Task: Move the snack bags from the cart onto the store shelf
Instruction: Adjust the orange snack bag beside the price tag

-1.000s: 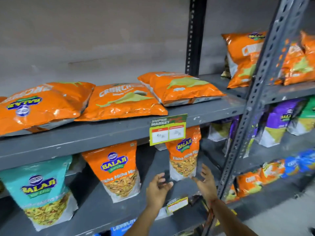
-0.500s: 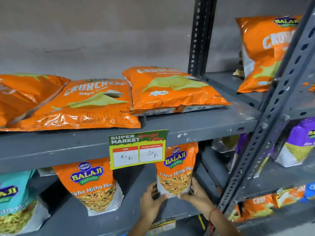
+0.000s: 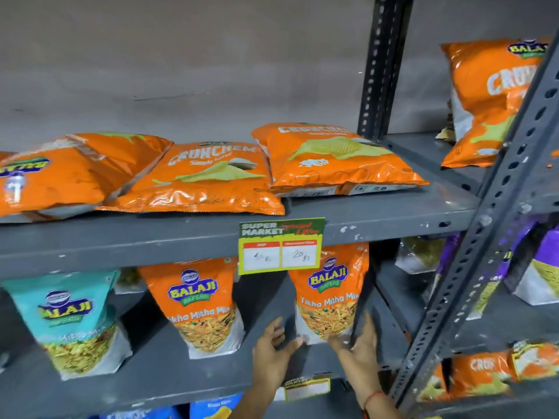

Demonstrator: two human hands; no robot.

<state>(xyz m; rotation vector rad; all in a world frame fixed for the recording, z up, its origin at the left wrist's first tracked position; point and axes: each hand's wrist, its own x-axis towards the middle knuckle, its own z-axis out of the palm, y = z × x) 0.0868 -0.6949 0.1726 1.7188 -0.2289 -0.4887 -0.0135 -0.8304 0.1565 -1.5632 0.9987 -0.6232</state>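
Observation:
An orange Balaji mix bag (image 3: pixel 328 297) stands upright on the middle shelf (image 3: pixel 266 316), just under the price tag. My right hand (image 3: pixel 360 352) grips its lower right corner, fingers up along the side and thumb beneath. My left hand (image 3: pixel 270 349) is at the lower left corner with fingers spread; only the thumb tip touches the bag. A second orange mix bag (image 3: pixel 199 306) and a teal bag (image 3: pixel 71 322) stand to the left on the same shelf. The cart is out of view.
Three orange Crunchem bags (image 3: pixel 208 179) lie flat on the upper shelf (image 3: pixel 151 240). A price tag (image 3: pixel 281 246) hangs from its edge. A slotted grey upright (image 3: pixel 487 237) stands right of my hands. More bags (image 3: pixel 490 101) fill the neighbouring rack.
Both hands came up from below to the base of the right-hand orange mix bag. The left hand's fingers have since spread off it. My view has moved closer and left.

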